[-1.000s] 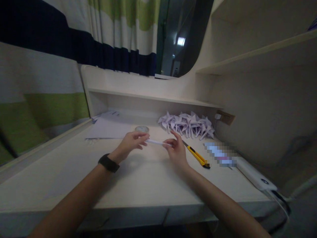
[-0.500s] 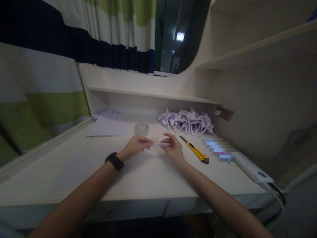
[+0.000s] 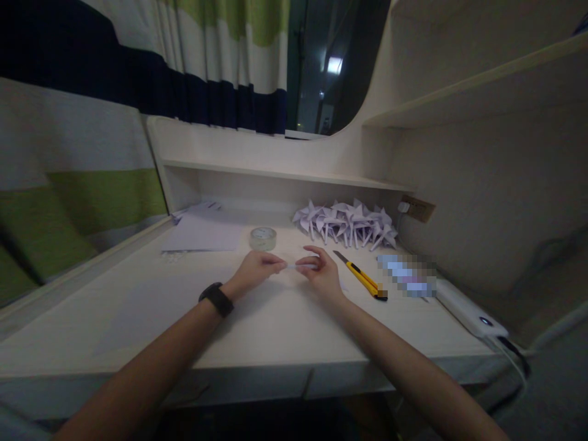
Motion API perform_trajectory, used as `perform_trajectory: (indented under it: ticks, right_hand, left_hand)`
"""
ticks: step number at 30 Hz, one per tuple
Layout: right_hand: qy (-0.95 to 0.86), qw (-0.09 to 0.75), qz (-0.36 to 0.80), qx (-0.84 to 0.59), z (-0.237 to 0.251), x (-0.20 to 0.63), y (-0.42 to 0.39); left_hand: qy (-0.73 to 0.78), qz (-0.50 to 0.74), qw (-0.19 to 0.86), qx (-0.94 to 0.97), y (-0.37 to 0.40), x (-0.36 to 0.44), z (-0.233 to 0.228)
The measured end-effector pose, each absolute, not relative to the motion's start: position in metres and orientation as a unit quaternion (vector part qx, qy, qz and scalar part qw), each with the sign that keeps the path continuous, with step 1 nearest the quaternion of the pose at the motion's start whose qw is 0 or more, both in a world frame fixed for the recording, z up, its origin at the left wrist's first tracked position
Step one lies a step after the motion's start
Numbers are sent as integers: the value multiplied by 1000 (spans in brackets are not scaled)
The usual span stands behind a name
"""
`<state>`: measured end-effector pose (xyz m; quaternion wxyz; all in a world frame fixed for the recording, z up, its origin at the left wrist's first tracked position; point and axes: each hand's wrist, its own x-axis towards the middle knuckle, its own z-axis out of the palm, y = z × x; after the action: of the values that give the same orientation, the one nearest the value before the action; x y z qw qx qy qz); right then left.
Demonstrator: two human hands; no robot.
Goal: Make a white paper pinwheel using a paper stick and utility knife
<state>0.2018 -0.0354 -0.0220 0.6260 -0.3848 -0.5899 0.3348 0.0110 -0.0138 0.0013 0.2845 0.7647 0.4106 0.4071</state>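
Pinching a thin white stick (image 3: pixel 291 266) over the desk (image 3: pixel 285 334), the left hand (image 3: pixel 260 270) and right hand (image 3: pixel 323 275) clamp thumb and fingertips on it, I'd guess to steady it. The tape roll (image 3: pixel 263 239) and cutter (image 3: pixel 362 279) lie close by, perhaps for reach; paper pinwheels (image 3: pixel 345 224) sit farther back, likely out of the way.

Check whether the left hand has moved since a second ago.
Yes. Against the tape, the left hand has shifted right and lower in the view; it partly covered the tape then, and now the tape shows almost whole.
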Motion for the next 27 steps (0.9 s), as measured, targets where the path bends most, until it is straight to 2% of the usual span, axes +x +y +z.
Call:
perform_trajectory:
  ticks: [5, 10, 17, 27]
  right_hand:
    - [-612, 619, 309, -384, -22, 202, -37]
    - [-623, 610, 288, -397, -24, 203, -35]
    - [-610, 606, 324, -394, -27, 204, -32]
    - [-586, 616, 346, -398, -21, 202, -37]
  left_hand:
    - [398, 402, 318, 761, -12, 11, -3]
    - [389, 405, 287, 776, -13, 13, -4]
    - [389, 397, 241, 796, -16, 14, -4]
    - [382, 393, 266, 793, -18, 14, -5]
